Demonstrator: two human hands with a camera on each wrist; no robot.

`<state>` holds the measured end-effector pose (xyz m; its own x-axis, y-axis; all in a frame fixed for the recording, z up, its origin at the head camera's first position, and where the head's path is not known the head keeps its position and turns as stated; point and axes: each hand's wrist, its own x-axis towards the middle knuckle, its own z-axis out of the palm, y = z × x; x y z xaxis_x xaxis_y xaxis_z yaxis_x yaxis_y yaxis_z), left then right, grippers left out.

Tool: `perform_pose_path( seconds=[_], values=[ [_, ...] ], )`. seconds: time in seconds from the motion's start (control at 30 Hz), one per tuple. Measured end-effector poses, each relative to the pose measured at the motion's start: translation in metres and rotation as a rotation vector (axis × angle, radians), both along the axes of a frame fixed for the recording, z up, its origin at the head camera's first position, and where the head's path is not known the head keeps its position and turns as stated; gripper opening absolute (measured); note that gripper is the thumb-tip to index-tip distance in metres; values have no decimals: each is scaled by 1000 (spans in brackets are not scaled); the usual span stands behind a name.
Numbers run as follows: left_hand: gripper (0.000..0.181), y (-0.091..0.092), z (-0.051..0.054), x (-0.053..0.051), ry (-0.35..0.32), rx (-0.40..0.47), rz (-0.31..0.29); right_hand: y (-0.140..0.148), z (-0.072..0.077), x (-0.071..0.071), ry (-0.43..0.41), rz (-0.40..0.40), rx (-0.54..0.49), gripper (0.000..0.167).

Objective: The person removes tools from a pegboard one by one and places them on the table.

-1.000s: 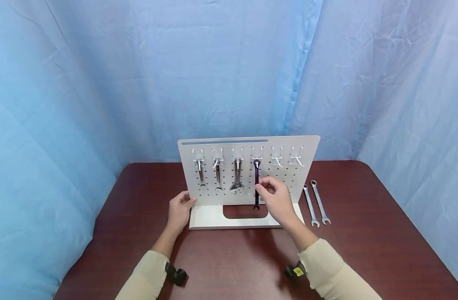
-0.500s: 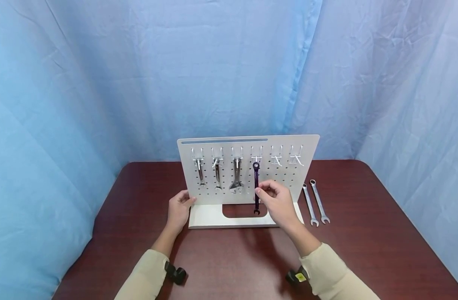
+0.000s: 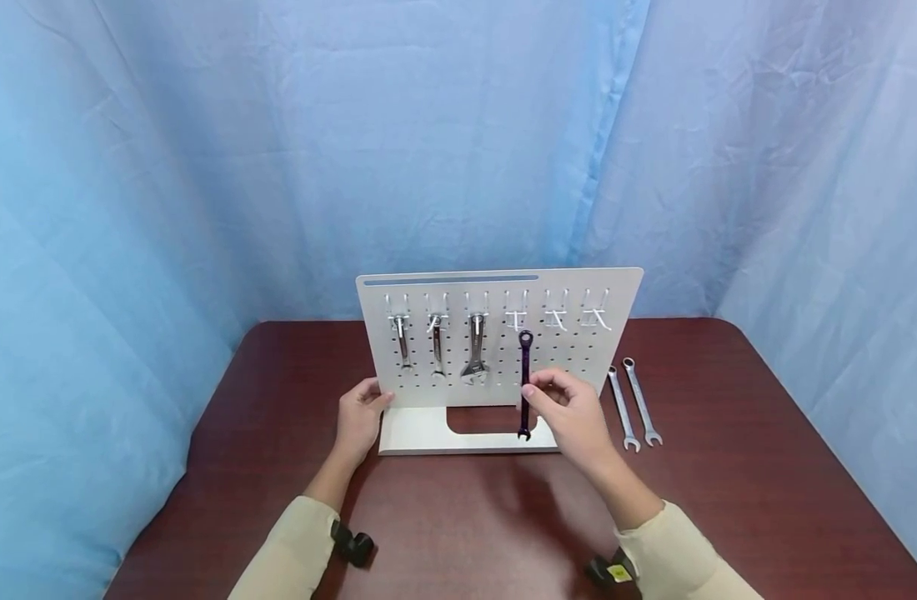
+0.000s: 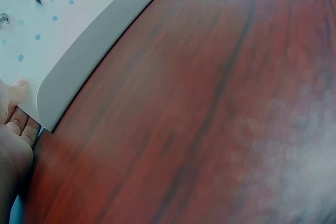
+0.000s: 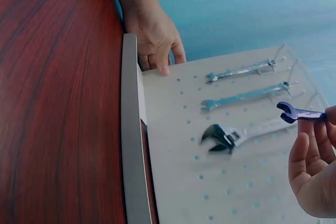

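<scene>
Between thumb and fingers, my right hand (image 3: 571,417) pinches a dark purple combination wrench (image 3: 525,375) by its handle. The wrench stands upright, ring end up, in front of the white pegboard (image 3: 496,392) and off its hooks. In the right wrist view, its purple open end (image 5: 296,113) sticks out past the fingers. My left hand (image 3: 359,421) grips the board's lower left edge, thumb on the front face; the left wrist view shows part of that hand (image 4: 13,129). Two silver wrenches, one (image 3: 403,346) and another (image 3: 438,350), and an adjustable wrench (image 3: 475,350) hang on the left hooks.
Three hooks on the right half of the board, such as the rightmost hook (image 3: 595,317), carry no tool. Two silver combination wrenches, one (image 3: 623,410) and another (image 3: 643,404), lie on the brown table (image 3: 458,525) right of the board. Blue curtains (image 3: 458,150) surround the table.
The purple wrench has come off the fourth hook. My right hand has drawn it down, toward me and slightly right. My left hand keeps its place on the board.
</scene>
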<state>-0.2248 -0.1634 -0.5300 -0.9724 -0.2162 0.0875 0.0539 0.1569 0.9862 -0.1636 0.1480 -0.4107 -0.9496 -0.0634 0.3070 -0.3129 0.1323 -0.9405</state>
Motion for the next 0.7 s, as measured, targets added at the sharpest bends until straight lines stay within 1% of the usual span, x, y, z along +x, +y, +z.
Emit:
perform_pose_path(
  seconds=[0.07, 0.17, 0.33, 0.37, 0.5, 0.6, 0.7],
  values=[
    [23, 0, 0, -1, 2, -1, -4, 9, 0, 3, 3, 1, 1, 10],
    [22, 0, 0, -1, 14, 1, -8, 30, -4, 6, -7, 10, 27, 10],
    [21, 1, -1, -1, 25, 7, -6, 83, -15, 9, -51, 26, 153, 13],
    [21, 1, -1, 0, 26, 6, -8, 95, -17, 10, -67, 19, 180, 14],
    [20, 0, -1, -1, 34, 2, -13, 141, -28, 5, -127, -66, 324, 19],
    [20, 0, -1, -1, 41, -2, -5, 170, -36, -4, -174, -148, 450, 24],
    [21, 0, 0, 0, 37, -6, 0, 194, -45, -17, -236, -195, 557, 29]
  ],
)
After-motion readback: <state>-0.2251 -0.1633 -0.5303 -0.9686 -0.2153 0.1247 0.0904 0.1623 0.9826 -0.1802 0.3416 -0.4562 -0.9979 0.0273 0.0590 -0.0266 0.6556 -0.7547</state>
